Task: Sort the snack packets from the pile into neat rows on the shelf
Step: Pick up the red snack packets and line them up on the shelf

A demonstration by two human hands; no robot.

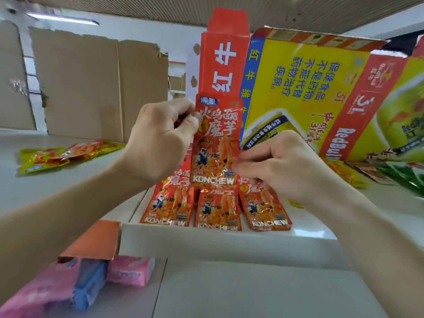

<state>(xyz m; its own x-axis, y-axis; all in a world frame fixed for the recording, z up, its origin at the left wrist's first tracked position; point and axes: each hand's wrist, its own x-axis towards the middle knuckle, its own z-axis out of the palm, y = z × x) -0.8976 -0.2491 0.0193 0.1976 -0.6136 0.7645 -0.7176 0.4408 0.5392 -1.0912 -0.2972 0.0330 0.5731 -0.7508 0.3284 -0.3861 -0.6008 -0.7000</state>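
Head view: we've got both hands up in the centre of the frame, over a white shelf (pixel 229 246).
Held packet: one red snack packet (pixel 215 143), upright, dead centre. It reads "KONCHEW" along the bottom and 火鸡面 / 魔芋 up top, with a cartoon figure over noodles.
Left hand: our left hand (pixel 158 136) pinches the packet's upper left edge, thumb in front, fingers curled behind.
Right hand: our right hand (pixel 280 166) pinches the lower right edge, fingers curled in.
Row: three matching "KONCHEW" packets (pixel 218 210) lie side by side just below the held one, with more tucked behind.
Pile: loose packets (pixel 344 173) at the right edge, print too blurry for us.
Left side: yellow packets (pixel 43 159) lying loose.
Carton: yellow-and-red "RedBull" box (pixel 321 88) behind, also marked "31".
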